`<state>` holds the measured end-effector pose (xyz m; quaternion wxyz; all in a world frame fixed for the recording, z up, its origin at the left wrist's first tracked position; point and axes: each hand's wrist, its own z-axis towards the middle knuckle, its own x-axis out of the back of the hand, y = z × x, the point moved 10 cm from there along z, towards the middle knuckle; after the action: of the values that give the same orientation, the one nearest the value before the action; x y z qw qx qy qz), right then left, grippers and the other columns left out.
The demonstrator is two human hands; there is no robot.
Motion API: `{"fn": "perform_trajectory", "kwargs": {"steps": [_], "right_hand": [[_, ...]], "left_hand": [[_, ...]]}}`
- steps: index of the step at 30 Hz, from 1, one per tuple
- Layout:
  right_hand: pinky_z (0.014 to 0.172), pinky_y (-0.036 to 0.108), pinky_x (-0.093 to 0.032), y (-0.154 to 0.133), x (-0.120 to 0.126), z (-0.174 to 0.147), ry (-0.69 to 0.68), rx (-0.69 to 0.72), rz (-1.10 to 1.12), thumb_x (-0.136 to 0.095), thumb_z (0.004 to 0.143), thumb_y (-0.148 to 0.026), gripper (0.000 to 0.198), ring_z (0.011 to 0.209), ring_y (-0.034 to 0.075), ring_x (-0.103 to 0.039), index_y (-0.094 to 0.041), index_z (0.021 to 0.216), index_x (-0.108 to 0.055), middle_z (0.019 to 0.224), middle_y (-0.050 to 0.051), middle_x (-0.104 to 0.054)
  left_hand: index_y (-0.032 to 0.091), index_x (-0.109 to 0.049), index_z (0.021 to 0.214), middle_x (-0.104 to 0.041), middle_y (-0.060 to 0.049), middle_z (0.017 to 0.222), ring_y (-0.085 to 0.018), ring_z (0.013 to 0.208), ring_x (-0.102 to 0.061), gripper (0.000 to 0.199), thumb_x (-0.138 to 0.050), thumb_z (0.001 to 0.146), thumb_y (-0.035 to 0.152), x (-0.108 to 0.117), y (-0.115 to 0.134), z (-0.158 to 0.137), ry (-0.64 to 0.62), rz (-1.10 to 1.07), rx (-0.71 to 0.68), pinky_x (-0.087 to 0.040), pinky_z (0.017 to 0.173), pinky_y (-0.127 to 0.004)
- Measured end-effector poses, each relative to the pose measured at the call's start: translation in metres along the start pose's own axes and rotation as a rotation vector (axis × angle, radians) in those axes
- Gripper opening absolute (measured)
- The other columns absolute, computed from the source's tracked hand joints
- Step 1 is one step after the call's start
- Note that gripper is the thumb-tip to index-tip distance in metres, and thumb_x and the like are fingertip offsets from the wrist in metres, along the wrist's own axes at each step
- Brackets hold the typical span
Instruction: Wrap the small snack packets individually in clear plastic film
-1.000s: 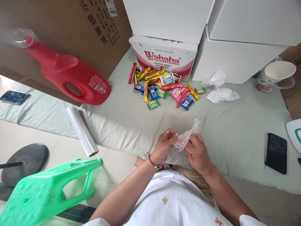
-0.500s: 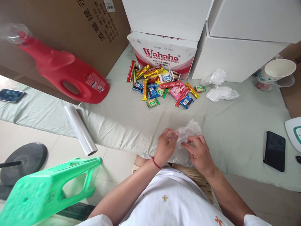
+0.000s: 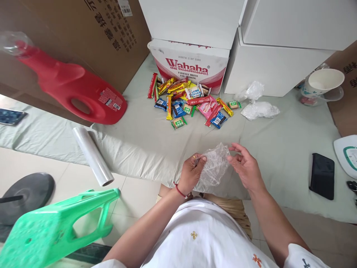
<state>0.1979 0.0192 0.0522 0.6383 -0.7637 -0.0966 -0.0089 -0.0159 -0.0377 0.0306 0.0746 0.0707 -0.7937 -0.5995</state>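
The right hand (image 3: 247, 169) has spread its fingers; crumpled clear plastic film (image 3: 215, 167), pinched by the left hand (image 3: 191, 174), lies just leftward.

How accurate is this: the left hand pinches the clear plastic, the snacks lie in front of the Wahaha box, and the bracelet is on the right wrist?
The bracelet is on the left wrist, not the right, as the head view shows. The left hand pinches the clear plastic, and the snacks lie in front of the Wahaha box.
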Motion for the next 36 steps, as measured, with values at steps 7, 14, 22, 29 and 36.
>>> {"fn": "perform_trajectory", "kwargs": {"steps": [7, 14, 22, 29, 36], "right_hand": [[0.049, 0.024, -0.033, 0.010, -0.004, 0.004, 0.067, -0.022, 0.264, -0.086, 0.078, -0.041, 0.021, 0.060, 0.010, -0.043, -0.025, 0.090, -0.081, 0.072, -0.001, -0.062], [0.060, 0.025, -0.044, 0.007, 0.020, -0.015, -0.040, 0.136, 0.311, -0.085, 0.080, -0.030, 0.008, 0.078, 0.014, -0.057, -0.032, 0.088, -0.083, 0.095, 0.003, -0.067], [0.071, 0.031, -0.053, 0.013, 0.067, -0.037, -0.323, 0.227, -0.086, -0.072, 0.093, -0.033, 0.013, 0.097, 0.020, -0.066, -0.036, 0.095, -0.084, 0.115, 0.007, -0.069], [0.085, 0.036, -0.054, 0.006, 0.103, -0.026, -0.120, 0.263, -0.595, -0.056, 0.100, -0.033, 0.024, 0.102, 0.021, -0.068, -0.029, 0.096, -0.079, 0.113, 0.006, -0.072], [0.082, 0.032, -0.055, -0.051, -0.006, -0.054, -0.251, 0.570, -0.595, -0.054, 0.101, -0.017, 0.023, 0.095, 0.019, -0.065, -0.028, 0.115, -0.069, 0.105, 0.004, -0.070]], "left_hand": [[0.021, -0.045, 0.068, -0.037, 0.006, 0.063, -0.010, 0.060, -0.032, 0.056, -0.061, 0.089, 0.070, 0.011, -0.019, 0.008, 0.117, -0.304, 0.055, -0.029, 0.057, -0.026], [0.020, -0.055, 0.071, -0.040, 0.007, 0.052, -0.008, 0.048, -0.031, 0.057, -0.066, 0.082, 0.075, 0.022, -0.026, 0.022, 0.262, -0.432, 0.142, -0.026, 0.047, -0.024], [0.020, -0.055, 0.071, -0.036, 0.008, 0.047, -0.008, 0.041, -0.027, 0.047, -0.060, 0.094, 0.060, 0.046, -0.026, 0.035, 0.388, -0.466, 0.153, -0.020, 0.042, -0.024], [0.020, -0.058, 0.072, -0.033, 0.009, 0.042, -0.008, 0.037, -0.024, 0.043, -0.057, 0.097, 0.055, 0.052, -0.031, 0.035, 0.415, -0.465, 0.178, -0.016, 0.039, -0.023], [0.019, -0.059, 0.074, -0.034, 0.009, 0.043, -0.007, 0.037, -0.026, 0.044, -0.058, 0.096, 0.057, 0.050, -0.036, 0.033, 0.445, -0.465, 0.201, -0.016, 0.038, -0.022]]}}
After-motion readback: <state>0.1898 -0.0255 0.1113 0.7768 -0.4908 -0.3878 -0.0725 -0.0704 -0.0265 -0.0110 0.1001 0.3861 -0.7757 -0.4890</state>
